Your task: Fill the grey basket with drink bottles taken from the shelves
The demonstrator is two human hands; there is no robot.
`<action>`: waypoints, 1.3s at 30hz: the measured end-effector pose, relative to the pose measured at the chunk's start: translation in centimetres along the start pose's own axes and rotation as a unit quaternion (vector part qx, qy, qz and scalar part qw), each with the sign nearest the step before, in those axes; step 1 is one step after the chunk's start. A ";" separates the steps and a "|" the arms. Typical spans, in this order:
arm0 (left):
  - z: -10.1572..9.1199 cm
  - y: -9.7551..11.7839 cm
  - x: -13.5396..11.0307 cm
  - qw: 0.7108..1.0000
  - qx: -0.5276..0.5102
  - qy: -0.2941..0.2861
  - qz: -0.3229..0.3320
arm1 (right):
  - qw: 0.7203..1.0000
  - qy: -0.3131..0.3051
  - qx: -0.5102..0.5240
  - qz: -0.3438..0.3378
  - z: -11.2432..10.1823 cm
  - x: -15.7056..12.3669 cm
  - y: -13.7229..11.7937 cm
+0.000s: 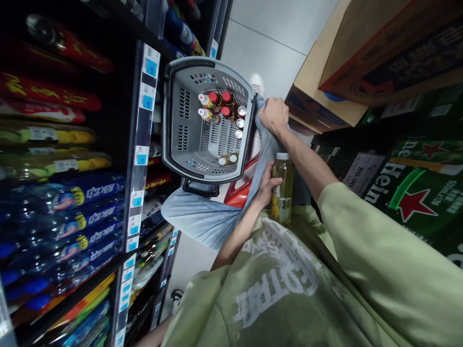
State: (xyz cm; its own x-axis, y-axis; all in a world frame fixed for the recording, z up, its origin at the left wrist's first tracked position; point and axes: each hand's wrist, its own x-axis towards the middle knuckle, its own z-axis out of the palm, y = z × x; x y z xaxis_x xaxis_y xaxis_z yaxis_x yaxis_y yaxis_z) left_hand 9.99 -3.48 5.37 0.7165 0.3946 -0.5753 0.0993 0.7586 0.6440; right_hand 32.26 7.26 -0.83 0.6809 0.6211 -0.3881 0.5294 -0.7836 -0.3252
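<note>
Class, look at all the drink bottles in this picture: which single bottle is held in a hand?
The yellow-drink bottle with the white cap, gripped by the left hand; the others sit in the grey basket or on shelves.

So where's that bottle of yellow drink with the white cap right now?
In the head view, right of centre, the bottle of yellow drink is gripped by the left hand, just below the right hand and right of the grey basket.

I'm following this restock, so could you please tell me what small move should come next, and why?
Probably lower the bottle into the basket's bare part. The left hand holds it upright beside the knee, the right hand rests on the knee by the rim, and other bottles already stand inside.
</note>
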 end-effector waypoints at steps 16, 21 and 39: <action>0.2 0.4 -0.1 0.998 -0.057 -0.015 -0.012 | 1.000 0.006 -0.001 0.010 0.0 0.1 1.1; 0.0 0.0 0.4 1.000 0.012 0.001 -0.014 | 1.000 -0.001 0.012 0.027 -0.2 0.4 1.9; -0.6 0.1 0.5 0.994 -0.093 -0.004 -0.049 | 1.000 0.002 0.021 0.023 -0.3 0.4 1.7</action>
State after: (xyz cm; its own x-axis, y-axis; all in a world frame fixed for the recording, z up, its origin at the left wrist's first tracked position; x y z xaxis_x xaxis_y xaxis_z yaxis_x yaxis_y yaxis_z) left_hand 9.91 -2.87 4.85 0.7148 0.3105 -0.6267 0.0404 0.8762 0.4802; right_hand 33.55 6.18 -1.24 0.7055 0.5848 -0.4002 0.4764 -0.8095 -0.3431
